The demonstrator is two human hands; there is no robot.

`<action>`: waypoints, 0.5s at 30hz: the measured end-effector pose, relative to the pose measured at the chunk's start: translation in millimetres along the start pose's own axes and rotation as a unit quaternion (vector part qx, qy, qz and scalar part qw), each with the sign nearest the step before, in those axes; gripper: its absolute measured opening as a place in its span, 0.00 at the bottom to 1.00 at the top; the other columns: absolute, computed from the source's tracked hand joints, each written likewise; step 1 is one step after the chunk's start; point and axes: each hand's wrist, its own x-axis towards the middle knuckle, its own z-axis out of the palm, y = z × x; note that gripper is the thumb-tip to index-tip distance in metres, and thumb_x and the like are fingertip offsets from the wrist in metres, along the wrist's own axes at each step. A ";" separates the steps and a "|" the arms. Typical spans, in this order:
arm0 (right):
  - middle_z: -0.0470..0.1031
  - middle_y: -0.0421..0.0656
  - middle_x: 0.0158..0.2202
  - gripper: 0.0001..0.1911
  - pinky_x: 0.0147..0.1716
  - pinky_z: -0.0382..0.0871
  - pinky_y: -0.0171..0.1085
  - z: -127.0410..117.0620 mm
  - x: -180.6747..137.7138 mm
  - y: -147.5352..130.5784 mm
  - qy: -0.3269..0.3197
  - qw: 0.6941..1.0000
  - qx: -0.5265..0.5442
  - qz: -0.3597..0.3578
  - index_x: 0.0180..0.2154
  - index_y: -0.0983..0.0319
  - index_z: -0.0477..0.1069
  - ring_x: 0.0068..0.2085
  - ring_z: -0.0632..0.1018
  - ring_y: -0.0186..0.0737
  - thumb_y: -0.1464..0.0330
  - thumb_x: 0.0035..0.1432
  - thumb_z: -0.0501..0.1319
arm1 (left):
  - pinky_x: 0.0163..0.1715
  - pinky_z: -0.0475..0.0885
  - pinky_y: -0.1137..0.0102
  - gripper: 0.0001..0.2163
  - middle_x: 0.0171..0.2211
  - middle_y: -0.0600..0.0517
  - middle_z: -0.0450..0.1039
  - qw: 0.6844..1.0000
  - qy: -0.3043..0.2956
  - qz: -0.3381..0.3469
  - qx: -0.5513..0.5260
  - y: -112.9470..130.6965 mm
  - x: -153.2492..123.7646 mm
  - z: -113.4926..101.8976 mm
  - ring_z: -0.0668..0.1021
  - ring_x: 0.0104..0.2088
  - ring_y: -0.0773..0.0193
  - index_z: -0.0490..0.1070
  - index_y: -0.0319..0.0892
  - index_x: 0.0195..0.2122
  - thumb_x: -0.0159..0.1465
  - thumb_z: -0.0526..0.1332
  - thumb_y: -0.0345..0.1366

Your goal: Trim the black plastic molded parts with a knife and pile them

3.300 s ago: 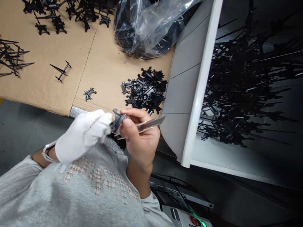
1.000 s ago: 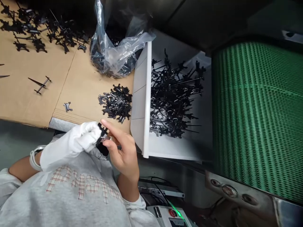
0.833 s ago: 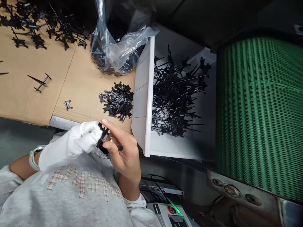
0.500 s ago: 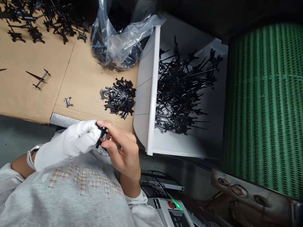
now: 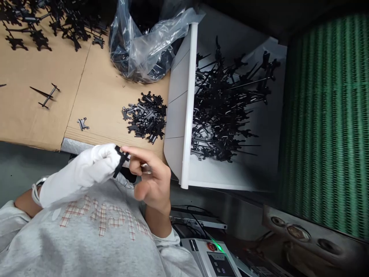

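Note:
My left hand (image 5: 96, 163), in a white glove, is closed on a small black plastic part (image 5: 120, 159) that juts from its fingertips. My bare right hand (image 5: 154, 179) is beside it, the stretched index finger touching the part's upper end. Its thumb stands apart from the index finger and the other fingers are bent. Something small and shiny shows among those bent fingers, too unclear to name. A pile of similar small black plastic parts (image 5: 147, 117) lies on the cardboard beyond, with one loose bracket-shaped part (image 5: 83, 124) to its left.
A white bin (image 5: 188, 115) on the right holds many long black plastic pieces (image 5: 223, 104). A clear plastic bag (image 5: 141, 54) of black parts stands behind the pile. More black pieces (image 5: 40, 23) cover the cardboard (image 5: 37, 127) at upper left. A green ribbed surface (image 5: 328, 123) fills the right.
My right thumb has come away from the black part and spread downward, while the index finger stays at it. The left hand keeps its hold. The view has shifted slightly.

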 end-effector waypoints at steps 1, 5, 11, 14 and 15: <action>0.58 0.33 0.19 0.31 0.20 0.61 0.36 2.9 1.7 0.0 0.024 0.999 0.018 0.012 0.45 0.55 0.81 0.19 0.59 0.33 0.38 0.54 0.63 | 0.25 0.71 0.67 0.15 0.23 0.53 0.63 1.000 -0.006 0.003 -0.009 1.3 -0.2 -0.2 0.67 0.25 0.64 0.58 0.45 0.23 0.61 0.54 0.48; 0.66 0.36 0.21 0.18 0.23 0.66 0.37 8.4 7.5 -0.6 0.073 0.995 0.048 0.037 0.34 0.55 0.80 0.23 0.66 0.35 0.48 0.58 0.68 | 0.24 0.68 0.69 0.14 0.23 0.54 0.59 1.000 -0.021 0.009 -0.003 1.8 -0.1 -0.3 0.64 0.24 0.65 0.56 0.46 0.23 0.60 0.53 0.48; 0.79 0.41 0.30 0.13 0.26 0.72 0.36 -1.2 5.1 6.5 0.035 0.989 0.120 0.076 0.41 0.56 0.81 0.27 0.75 0.34 0.55 0.64 0.65 | 0.28 0.73 0.69 0.14 0.24 0.54 0.64 0.999 0.001 0.011 0.044 -18.0 9.3 0.5 0.69 0.25 0.64 0.60 0.45 0.26 0.64 0.52 0.46; 0.82 0.42 0.35 0.15 0.23 0.70 0.33 1.3 6.4 10.4 0.038 0.983 0.084 0.157 0.39 0.59 0.79 0.25 0.74 0.31 0.55 0.59 0.69 | 0.26 0.74 0.68 0.14 0.24 0.52 0.68 0.994 0.023 0.037 0.105 -29.8 8.9 -3.4 0.72 0.25 0.61 0.63 0.45 0.25 0.63 0.53 0.47; 0.83 0.43 0.37 0.14 0.26 0.72 0.32 2.0 8.5 12.5 0.038 0.982 0.075 0.169 0.38 0.60 0.79 0.28 0.77 0.32 0.56 0.59 0.69 | 0.25 0.73 0.67 0.15 0.24 0.51 0.70 0.990 0.031 0.051 0.129 -33.7 7.8 -6.5 0.73 0.25 0.59 0.65 0.45 0.25 0.64 0.53 0.47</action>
